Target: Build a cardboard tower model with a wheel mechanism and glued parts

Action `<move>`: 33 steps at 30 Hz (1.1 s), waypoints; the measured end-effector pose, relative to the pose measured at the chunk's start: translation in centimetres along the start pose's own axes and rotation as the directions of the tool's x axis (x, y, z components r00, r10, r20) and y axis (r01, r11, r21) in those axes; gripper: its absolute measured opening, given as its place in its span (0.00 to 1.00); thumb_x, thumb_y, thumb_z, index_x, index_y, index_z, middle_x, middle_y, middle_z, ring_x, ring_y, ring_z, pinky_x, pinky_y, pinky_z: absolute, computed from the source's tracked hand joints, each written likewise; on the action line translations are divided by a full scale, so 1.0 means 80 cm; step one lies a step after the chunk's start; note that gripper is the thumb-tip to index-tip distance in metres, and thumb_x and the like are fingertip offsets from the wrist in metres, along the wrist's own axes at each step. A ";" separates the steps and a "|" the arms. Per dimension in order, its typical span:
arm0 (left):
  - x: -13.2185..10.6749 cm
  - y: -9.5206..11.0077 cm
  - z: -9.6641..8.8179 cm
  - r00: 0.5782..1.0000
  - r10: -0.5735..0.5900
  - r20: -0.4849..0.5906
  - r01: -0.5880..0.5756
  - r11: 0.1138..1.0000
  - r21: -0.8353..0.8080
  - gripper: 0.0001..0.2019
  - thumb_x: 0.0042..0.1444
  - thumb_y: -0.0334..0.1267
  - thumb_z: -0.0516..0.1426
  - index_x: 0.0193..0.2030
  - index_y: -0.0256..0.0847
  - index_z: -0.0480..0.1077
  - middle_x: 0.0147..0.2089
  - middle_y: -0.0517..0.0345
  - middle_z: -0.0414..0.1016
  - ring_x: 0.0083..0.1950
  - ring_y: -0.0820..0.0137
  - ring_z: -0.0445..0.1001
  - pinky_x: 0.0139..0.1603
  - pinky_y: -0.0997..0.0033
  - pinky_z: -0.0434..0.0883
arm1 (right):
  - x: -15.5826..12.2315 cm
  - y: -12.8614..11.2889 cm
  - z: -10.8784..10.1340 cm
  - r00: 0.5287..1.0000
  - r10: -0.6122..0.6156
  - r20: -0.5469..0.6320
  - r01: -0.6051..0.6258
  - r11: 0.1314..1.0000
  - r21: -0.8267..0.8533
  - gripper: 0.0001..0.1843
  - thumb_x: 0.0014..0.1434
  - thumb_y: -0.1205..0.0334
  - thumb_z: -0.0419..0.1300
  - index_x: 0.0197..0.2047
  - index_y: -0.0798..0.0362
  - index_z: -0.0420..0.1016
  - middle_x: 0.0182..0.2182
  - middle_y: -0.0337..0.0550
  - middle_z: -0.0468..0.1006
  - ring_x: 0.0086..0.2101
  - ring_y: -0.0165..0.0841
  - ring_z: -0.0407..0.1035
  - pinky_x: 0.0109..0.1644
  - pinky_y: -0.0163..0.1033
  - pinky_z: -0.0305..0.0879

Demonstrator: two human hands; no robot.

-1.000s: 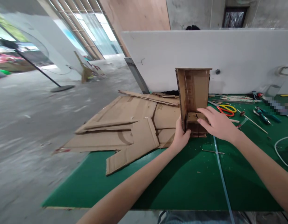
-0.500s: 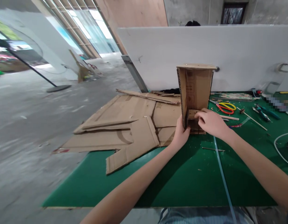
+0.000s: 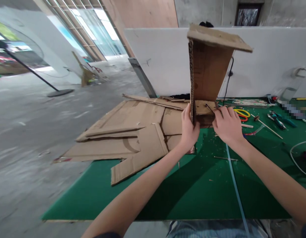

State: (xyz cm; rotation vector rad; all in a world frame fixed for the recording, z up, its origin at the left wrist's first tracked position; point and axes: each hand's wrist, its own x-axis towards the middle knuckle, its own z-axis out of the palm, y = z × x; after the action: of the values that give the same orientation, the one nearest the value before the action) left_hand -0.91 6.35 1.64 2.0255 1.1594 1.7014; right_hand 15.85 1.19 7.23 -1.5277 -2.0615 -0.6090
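Note:
A tall brown cardboard model (image 3: 208, 72) with a flat top panel hangs above the green table (image 3: 207, 188), lifted off it and tilted toward me. My left hand (image 3: 188, 129) grips its lower left edge, fingers wrapped round the corrugated wall. On the lower right side my right hand (image 3: 227, 125) holds the small box-shaped base, fingers curled against it. A thin dark wire hangs from the model's right side.
Flat cardboard sheets and offcuts (image 3: 133, 132) lie on the table's left part. Scissors with yellow and orange handles (image 3: 242, 114), pliers (image 3: 276, 120), wooden sticks and a white cable (image 3: 295, 155) lie at the right. A white partition (image 3: 167, 59) stands behind the table.
Both hands have lifted the cardboard model off the table and tilted it toward me; it stood on the mat before. My right hand shifted from the base's top to its side.

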 end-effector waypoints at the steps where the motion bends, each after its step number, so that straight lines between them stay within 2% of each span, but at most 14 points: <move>1: 0.008 0.002 -0.001 1.000 0.004 -0.012 -0.003 1.000 0.005 0.35 0.51 0.23 0.52 0.67 0.43 0.55 0.67 0.45 0.59 0.71 0.56 0.58 0.74 0.47 0.55 | 0.001 0.002 -0.001 1.000 0.007 -0.020 -0.007 1.000 0.004 0.17 0.65 0.70 0.46 0.48 0.54 0.75 0.46 0.55 0.75 0.44 0.48 0.65 0.45 0.51 0.62; 3: 0.022 0.004 -0.003 0.999 0.005 -0.041 -0.005 1.000 0.015 0.34 0.51 0.24 0.52 0.66 0.43 0.55 0.66 0.44 0.59 0.70 0.56 0.58 0.74 0.47 0.55 | 0.002 0.004 -0.002 0.998 0.021 -0.057 -0.019 0.999 0.046 0.16 0.65 0.69 0.47 0.47 0.53 0.75 0.44 0.54 0.76 0.45 0.48 0.66 0.45 0.50 0.63; 5: 0.030 0.007 -0.005 0.997 -0.001 -0.077 0.003 1.000 0.020 0.34 0.51 0.24 0.52 0.66 0.44 0.54 0.65 0.45 0.59 0.70 0.56 0.58 0.74 0.47 0.54 | 0.003 0.002 -0.001 0.995 0.066 -0.070 -0.055 0.987 0.151 0.13 0.65 0.65 0.50 0.45 0.53 0.75 0.42 0.54 0.76 0.45 0.47 0.67 0.44 0.48 0.64; 8: 0.033 0.014 -0.004 0.994 -0.003 -0.110 0.005 1.000 0.017 0.34 0.53 0.25 0.52 0.68 0.46 0.52 0.66 0.47 0.58 0.70 0.57 0.57 0.74 0.47 0.53 | 0.005 -0.003 0.005 0.984 0.180 0.014 -0.174 0.922 0.347 0.16 0.65 0.54 0.53 0.48 0.55 0.74 0.41 0.53 0.76 0.39 0.43 0.69 0.40 0.45 0.65; 11: 0.031 0.019 0.000 0.996 -0.001 -0.092 0.002 1.000 0.010 0.33 0.55 0.26 0.51 0.68 0.46 0.51 0.67 0.46 0.58 0.71 0.57 0.56 0.74 0.47 0.54 | 0.006 -0.009 0.011 0.976 0.184 0.113 -0.216 0.822 0.527 0.17 0.63 0.53 0.55 0.49 0.54 0.74 0.40 0.49 0.75 0.37 0.40 0.69 0.39 0.44 0.65; 14: 0.030 0.015 0.003 0.997 -0.008 -0.070 0.009 1.000 0.003 0.33 0.55 0.26 0.51 0.68 0.43 0.51 0.67 0.45 0.58 0.71 0.57 0.56 0.74 0.49 0.54 | 0.006 -0.012 0.012 0.982 0.117 0.148 -0.188 0.697 0.692 0.07 0.61 0.57 0.58 0.35 0.51 0.73 0.36 0.45 0.73 0.39 0.38 0.68 0.43 0.42 0.65; 15: 0.031 0.011 0.003 0.997 -0.011 -0.070 0.011 1.000 0.005 0.34 0.54 0.26 0.52 0.68 0.42 0.51 0.67 0.44 0.58 0.71 0.57 0.56 0.74 0.49 0.54 | 0.006 -0.012 0.011 0.984 0.104 0.146 -0.178 0.671 0.720 0.08 0.60 0.57 0.59 0.32 0.50 0.70 0.35 0.44 0.72 0.40 0.38 0.68 0.44 0.42 0.65; 18: 0.038 -0.002 0.001 0.996 -0.027 -0.085 0.029 0.999 0.018 0.34 0.52 0.26 0.53 0.67 0.41 0.53 0.66 0.45 0.60 0.71 0.56 0.57 0.74 0.50 0.54 | 0.007 -0.011 0.006 0.991 0.082 0.102 -0.131 0.662 0.738 0.09 0.58 0.58 0.61 0.30 0.49 0.66 0.37 0.44 0.73 0.45 0.40 0.67 0.49 0.45 0.63; 20: 0.042 -0.010 -0.001 0.994 -0.043 -0.101 0.045 0.999 0.014 0.33 0.52 0.25 0.52 0.67 0.42 0.54 0.65 0.46 0.62 0.70 0.57 0.59 0.74 0.51 0.54 | 0.008 -0.008 0.003 0.992 0.066 0.106 -0.124 0.638 0.760 0.07 0.58 0.59 0.60 0.32 0.50 0.66 0.40 0.45 0.74 0.46 0.40 0.67 0.49 0.45 0.63; 24: 0.045 -0.016 -0.001 0.993 -0.055 -0.100 0.053 0.998 -0.026 0.33 0.52 0.24 0.51 0.67 0.42 0.55 0.66 0.48 0.62 0.70 0.60 0.60 0.74 0.54 0.56 | 0.010 0.000 0.000 0.977 0.089 0.195 -0.212 0.505 0.836 0.07 0.58 0.57 0.60 0.38 0.50 0.68 0.32 0.40 0.74 0.35 0.33 0.68 0.38 0.39 0.63; 26: 0.045 -0.017 -0.001 0.994 -0.052 -0.097 0.049 0.998 -0.033 0.34 0.52 0.23 0.52 0.67 0.42 0.55 0.66 0.48 0.61 0.70 0.61 0.59 0.74 0.55 0.56 | 0.011 0.003 -0.001 0.972 0.104 0.210 -0.233 0.483 0.844 0.10 0.58 0.57 0.60 0.42 0.51 0.70 0.27 0.35 0.70 0.29 0.30 0.65 0.34 0.37 0.62; 28: 0.047 -0.019 -0.002 0.993 -0.052 -0.106 0.050 0.999 -0.018 0.34 0.51 0.23 0.52 0.66 0.42 0.55 0.66 0.47 0.61 0.70 0.59 0.59 0.74 0.54 0.55 | 0.012 0.007 -0.004 0.963 0.098 0.253 -0.268 0.488 0.831 0.13 0.57 0.57 0.61 0.45 0.52 0.71 0.26 0.34 0.67 0.26 0.28 0.63 0.30 0.37 0.62; 31: 0.053 -0.027 -0.007 0.990 -0.052 -0.129 0.055 0.998 0.016 0.33 0.51 0.25 0.54 0.66 0.41 0.56 0.66 0.45 0.61 0.70 0.57 0.58 0.75 0.52 0.52 | 0.013 0.014 -0.013 0.911 0.026 0.412 -0.382 0.433 0.816 0.17 0.57 0.58 0.61 0.49 0.52 0.71 0.30 0.38 0.70 0.26 0.29 0.66 0.25 0.36 0.64; 33: 0.059 -0.035 -0.011 0.987 -0.049 -0.154 0.054 0.998 0.030 0.33 0.51 0.26 0.54 0.65 0.41 0.56 0.65 0.45 0.61 0.70 0.57 0.58 0.75 0.52 0.51 | 0.012 0.018 -0.023 0.861 -0.107 0.498 -0.415 0.421 0.807 0.15 0.58 0.57 0.61 0.48 0.52 0.72 0.31 0.38 0.72 0.27 0.30 0.69 0.26 0.36 0.66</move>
State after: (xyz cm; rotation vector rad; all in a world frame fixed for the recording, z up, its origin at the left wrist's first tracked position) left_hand -2.83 11.21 3.48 1.8941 1.2853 1.8508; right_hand 17.20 1.17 9.35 -1.1683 -1.9233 0.9990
